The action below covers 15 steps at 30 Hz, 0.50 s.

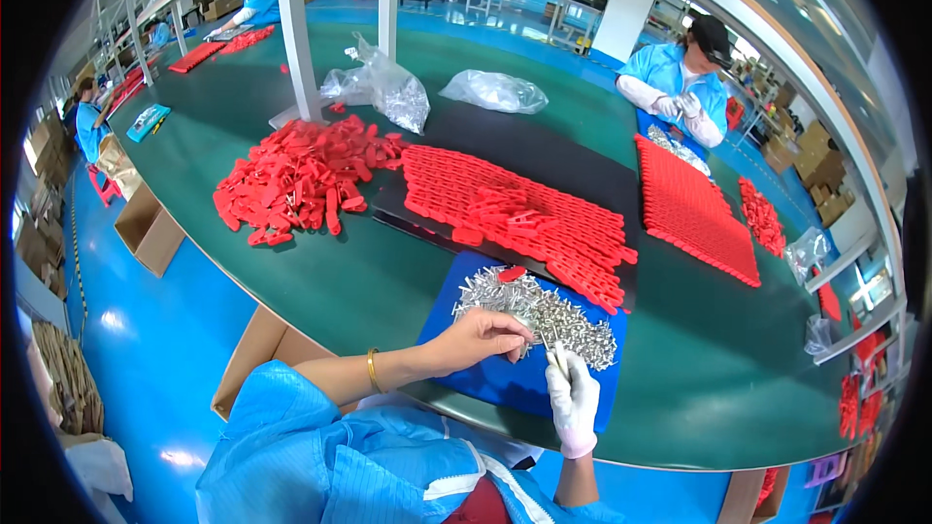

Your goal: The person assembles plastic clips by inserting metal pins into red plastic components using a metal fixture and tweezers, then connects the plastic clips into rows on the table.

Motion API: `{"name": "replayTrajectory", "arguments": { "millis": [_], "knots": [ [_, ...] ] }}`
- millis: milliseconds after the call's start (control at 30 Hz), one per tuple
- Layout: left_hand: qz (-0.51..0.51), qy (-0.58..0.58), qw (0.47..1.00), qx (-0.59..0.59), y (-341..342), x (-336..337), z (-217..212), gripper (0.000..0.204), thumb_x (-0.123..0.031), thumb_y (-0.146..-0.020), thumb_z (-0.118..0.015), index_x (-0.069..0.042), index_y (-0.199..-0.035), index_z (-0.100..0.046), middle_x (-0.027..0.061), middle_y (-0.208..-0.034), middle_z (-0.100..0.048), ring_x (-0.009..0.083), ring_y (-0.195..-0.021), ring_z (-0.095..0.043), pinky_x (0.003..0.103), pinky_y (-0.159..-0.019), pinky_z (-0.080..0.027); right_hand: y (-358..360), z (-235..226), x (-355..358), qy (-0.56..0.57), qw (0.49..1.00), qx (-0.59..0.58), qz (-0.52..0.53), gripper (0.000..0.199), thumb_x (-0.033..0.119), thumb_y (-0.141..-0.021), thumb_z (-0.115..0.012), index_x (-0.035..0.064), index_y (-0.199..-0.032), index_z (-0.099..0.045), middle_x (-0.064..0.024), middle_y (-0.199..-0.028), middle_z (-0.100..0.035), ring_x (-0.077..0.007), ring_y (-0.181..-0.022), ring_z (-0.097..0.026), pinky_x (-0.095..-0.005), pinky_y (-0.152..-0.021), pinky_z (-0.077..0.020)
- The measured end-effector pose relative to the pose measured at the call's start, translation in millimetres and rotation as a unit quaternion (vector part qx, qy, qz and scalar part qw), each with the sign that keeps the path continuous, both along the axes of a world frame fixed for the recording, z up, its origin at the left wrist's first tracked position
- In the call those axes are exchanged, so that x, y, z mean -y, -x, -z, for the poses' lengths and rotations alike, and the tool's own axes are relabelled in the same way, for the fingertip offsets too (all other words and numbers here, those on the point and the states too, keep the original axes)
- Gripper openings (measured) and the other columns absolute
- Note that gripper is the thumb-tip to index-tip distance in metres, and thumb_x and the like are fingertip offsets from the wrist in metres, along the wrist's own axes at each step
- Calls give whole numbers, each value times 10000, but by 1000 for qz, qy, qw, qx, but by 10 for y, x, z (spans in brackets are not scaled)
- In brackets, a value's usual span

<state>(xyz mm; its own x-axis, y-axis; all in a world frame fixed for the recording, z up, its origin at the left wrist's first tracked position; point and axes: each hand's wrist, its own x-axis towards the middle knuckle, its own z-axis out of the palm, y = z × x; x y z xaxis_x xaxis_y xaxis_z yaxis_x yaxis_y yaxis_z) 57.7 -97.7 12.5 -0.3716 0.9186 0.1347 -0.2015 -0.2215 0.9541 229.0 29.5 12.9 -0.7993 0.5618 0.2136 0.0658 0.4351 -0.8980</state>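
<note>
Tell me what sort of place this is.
Most likely a factory assembly floor. Heaps of identical red plastic parts and a pile of metal pins cover a long green worktable, other workers in blue coats sit along it, and cardboard boxes stand on the floor.

Bags and boxes around the green table

Two clear plastic bags [388,87] [493,91] lie at the far side; brown cardboard boxes [150,228] [264,349] stand open on the floor, left; perhaps more cartons [815,160] stack up right.

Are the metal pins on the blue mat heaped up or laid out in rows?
Heaped: the metal pins lie criss-crossed in a loose pile on the blue mat, with no rows visible.
</note>
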Motion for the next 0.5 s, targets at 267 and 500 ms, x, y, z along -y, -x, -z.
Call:
{"name": "replayTrajectory", "arguments": {
  "millis": [267,500],
  "knots": [
    [-34,74,994,-66,132,177,-183,152,-42,-893,-559,17,-990,-660,66,-813,-634,108,-715,-568,211,-687,-469,63,-181,-47,-62,994,58,-69,324,186,-844,-647,27,-1123,-604,-92,-860,-667,-219,-630,-583,-295,-605,-457],
    [-24,74,994,-76,163,145,-72,151,-48,-894,-564,15,-993,-660,66,-807,-627,112,-713,-566,215,-686,-465,36,-64,-92,-85,991,65,-78,334,211,-845,-649,28,-1121,-605,-90,-887,-672,-222,-644,-596,-288,-614,-461]
  ]
}}
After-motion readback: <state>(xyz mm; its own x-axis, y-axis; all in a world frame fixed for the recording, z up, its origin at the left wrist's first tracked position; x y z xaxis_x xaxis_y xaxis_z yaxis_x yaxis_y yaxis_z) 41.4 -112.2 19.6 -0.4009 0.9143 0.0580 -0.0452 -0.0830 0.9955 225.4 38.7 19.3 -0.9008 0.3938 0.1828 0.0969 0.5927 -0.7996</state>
